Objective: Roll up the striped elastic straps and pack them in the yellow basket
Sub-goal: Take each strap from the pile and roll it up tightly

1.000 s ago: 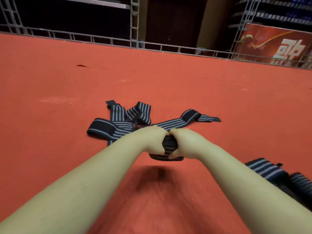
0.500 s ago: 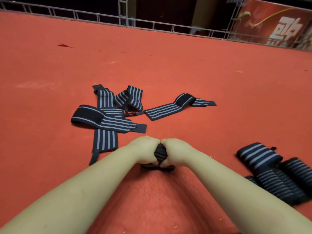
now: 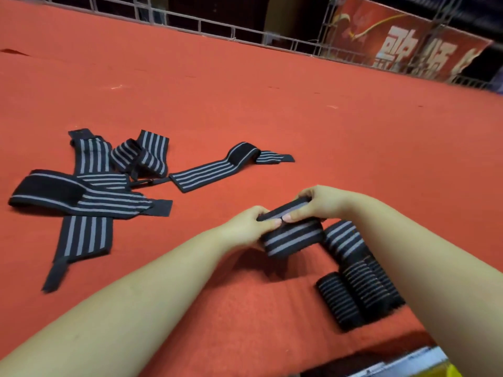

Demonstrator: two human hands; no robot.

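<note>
Striped elastic straps (image 3: 89, 202) lie loose and crossed toward the left edge of the red mat (image 3: 272, 104), several overlapping, one more strap (image 3: 217, 168) stretched flat just to their right. We judge the tangle a risk: lifting one could drag its neighbours along, since the ends lie over one another.

Near the middle of the mat's front edge our left hand (image 3: 249, 227) and right hand (image 3: 321, 204) both hold a rolled strap (image 3: 292, 238) lifted off the mat. Left fingers curl round its left end; the right thumb and fingers pinch the free tail across the top. If either pinch slackens before the tail is fastened, the elastic will likely spring open and the roll will unwind.

Right of the hands, finished rolls (image 3: 353, 284) sit side by side, touching, near the front right corner. Setting this one down carelessly could knock them, or push one over the front edge.

Only a yellow sliver (image 3: 453, 372) shows below that corner, possibly the basket; we cannot tell.
</note>
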